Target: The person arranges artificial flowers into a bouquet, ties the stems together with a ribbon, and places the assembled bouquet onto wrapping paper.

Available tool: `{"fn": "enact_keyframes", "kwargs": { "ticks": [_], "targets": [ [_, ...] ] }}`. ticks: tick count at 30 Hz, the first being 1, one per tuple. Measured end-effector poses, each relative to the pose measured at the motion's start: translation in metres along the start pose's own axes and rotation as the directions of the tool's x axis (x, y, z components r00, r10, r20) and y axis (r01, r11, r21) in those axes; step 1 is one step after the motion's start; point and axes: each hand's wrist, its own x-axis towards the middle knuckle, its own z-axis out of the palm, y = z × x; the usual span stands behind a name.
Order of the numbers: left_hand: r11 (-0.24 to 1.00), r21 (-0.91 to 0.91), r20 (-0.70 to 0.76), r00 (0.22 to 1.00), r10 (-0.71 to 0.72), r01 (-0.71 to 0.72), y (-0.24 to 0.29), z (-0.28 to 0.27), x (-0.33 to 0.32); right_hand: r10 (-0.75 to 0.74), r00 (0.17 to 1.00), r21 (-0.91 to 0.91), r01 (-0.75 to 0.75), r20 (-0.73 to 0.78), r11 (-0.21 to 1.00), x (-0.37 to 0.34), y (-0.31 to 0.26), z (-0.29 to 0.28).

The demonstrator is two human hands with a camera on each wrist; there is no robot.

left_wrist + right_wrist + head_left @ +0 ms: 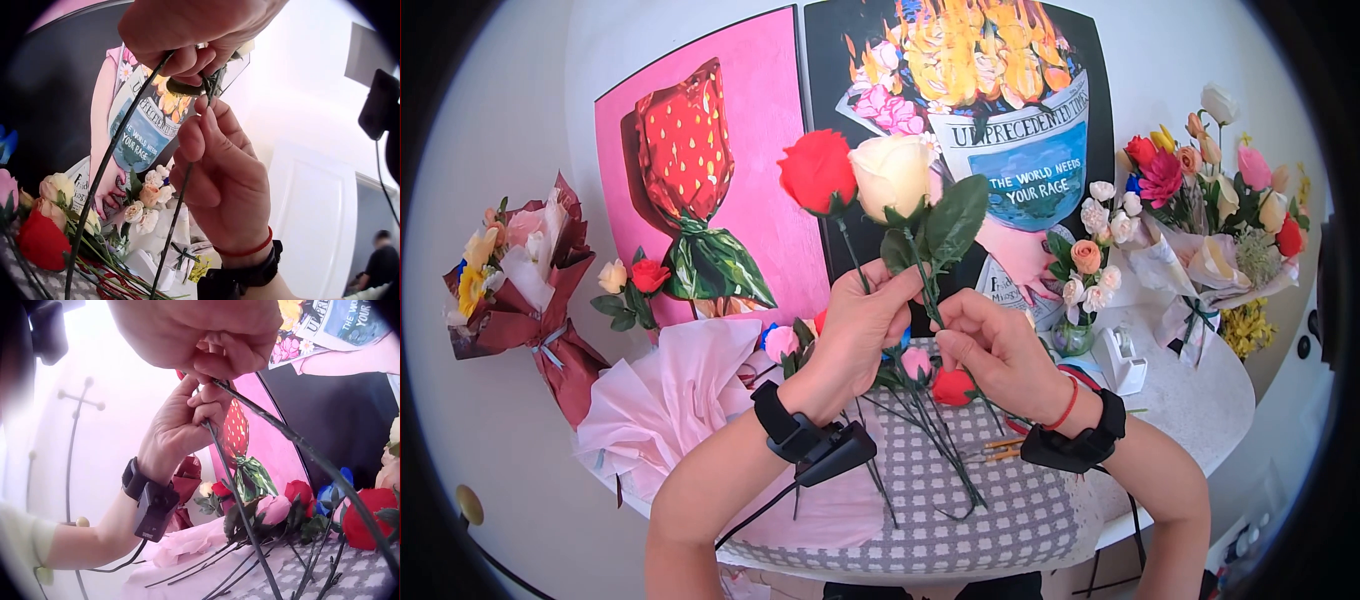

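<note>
In the head view my left hand [858, 335] grips the stem of a red rose [816, 172], its fingertips reaching the leafy stem of a cream rose [888, 172]. My right hand [998, 345] pinches that cream rose's stem below its green leaves [956, 218]. The two blooms stand side by side, upright, above the hands. Seen from the left wrist, the right hand [225, 150] has thumb and finger together on the thin stem, close under the left hand [200, 31]. Dark stems [244, 503] slant down from both hands in the right wrist view.
Several loose roses, one a red rose [953, 387], lie on checked grey paper [1020, 500]. Pink tissue [670, 400] spreads at the left. A white tape dispenser [1122, 362] and a vase of small flowers [1073, 338] stand at the right. Wrapped bouquets flank the paintings.
</note>
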Motion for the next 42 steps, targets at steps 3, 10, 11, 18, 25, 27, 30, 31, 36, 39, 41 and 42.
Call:
{"fn": "enact_keyframes", "kwargs": {
  "ticks": [3,10,11,18,25,27,30,31,36,39,41,42],
  "targets": [
    [0.999,-0.030,-0.032,0.999,0.027,-0.028,-0.004,0.002,-0.001,-0.009,1.000,-0.052,0.008,-0.009,0.999,-0.002,0.003,0.002],
    [0.988,-0.143,-0.100,0.994,0.047,-0.062,-0.006,0.007,-0.003,-0.103,0.982,-0.238,0.063,-0.157,0.969,-0.006,-0.005,0.013],
    [0.985,-0.166,-0.105,0.994,0.033,-0.050,-0.005,0.008,-0.004,-0.118,0.977,-0.261,0.069,-0.177,0.963,-0.005,-0.006,0.014],
    [0.988,-0.101,-0.100,0.989,0.105,-0.116,-0.004,0.005,-0.003,0.128,0.983,-0.029,-0.133,-0.133,0.991,0.001,-0.010,0.010],
    [0.997,-0.072,0.027,0.999,0.042,-0.040,0.000,0.000,0.000,0.280,0.955,0.480,-0.202,-0.094,0.854,0.015,-0.010,0.000],
    [0.997,-0.055,0.026,0.998,0.051,-0.050,0.002,-0.002,0.001,0.282,0.955,0.511,-0.195,-0.096,0.837,0.016,-0.012,-0.001],
    [0.998,-0.063,0.093,0.995,0.026,-0.021,0.000,-0.006,0.003,0.359,0.933,0.661,-0.286,0.027,0.694,0.016,-0.007,-0.003],
    [0.998,-0.063,0.078,0.997,0.016,-0.011,0.001,-0.005,0.002,0.367,0.930,0.703,-0.273,0.018,0.657,0.016,-0.006,-0.001],
    [1.000,-0.023,0.079,0.997,-0.012,0.013,0.003,-0.001,0.001,0.385,0.923,0.786,-0.242,0.005,0.569,0.017,-0.002,-0.001],
    [0.999,-0.035,0.090,0.996,0.017,-0.014,0.001,0.001,0.000,0.366,0.931,0.778,-0.228,-0.003,0.585,0.017,-0.006,-0.001],
    [0.994,-0.109,0.024,1.000,0.004,-0.001,0.000,0.004,0.001,0.381,0.923,0.768,-0.205,-0.054,0.606,0.016,-0.009,-0.001],
    [0.994,-0.109,0.023,1.000,0.002,0.001,-0.001,0.004,0.000,0.352,0.935,0.710,-0.217,-0.047,0.670,0.016,-0.009,-0.004]
  ]
}}
